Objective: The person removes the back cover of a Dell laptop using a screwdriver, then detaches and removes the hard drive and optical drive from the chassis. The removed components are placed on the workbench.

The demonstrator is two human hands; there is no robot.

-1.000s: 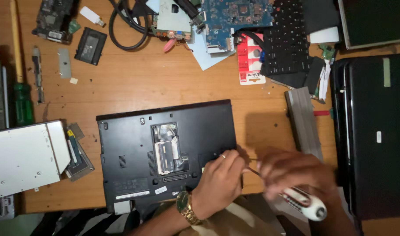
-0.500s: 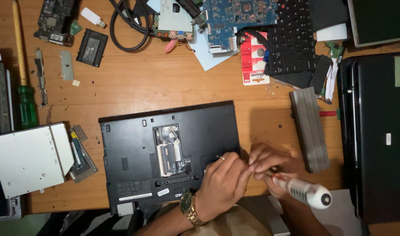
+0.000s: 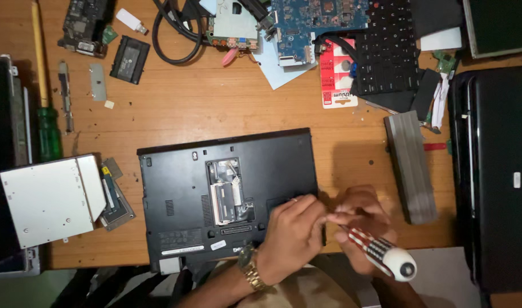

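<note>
Black plastic fills the middle of the wooden workbench (image 3: 215, 108): an upturned laptop base (image 3: 226, 199) lies there with an open bay showing metal parts at its centre. The person's left hand (image 3: 292, 236), a gold watch on its wrist, rests on the base's lower right corner, fingers curled together and pressing down beside the edge. The right hand (image 3: 360, 219) is closed around a screwdriver (image 3: 380, 254) with a red, white and striped handle; the shaft runs up toward the corner where the fingertips of both hands meet, and the tip itself is hidden under them.

Judging by this, the step in hand is work on a fastener at the right front corner of the base, with the left hand steadying the tip. Whether the tip sits in a screw head cannot be told. The next move would call for the shaft kept in line with the screw, steady downward pressure and the base held from sliding.

A grey battery pack (image 3: 410, 165) lies just to the right, a silver optical drive (image 3: 50, 199) to the left, and a green-handled screwdriver (image 3: 47, 131) farther left.
</note>
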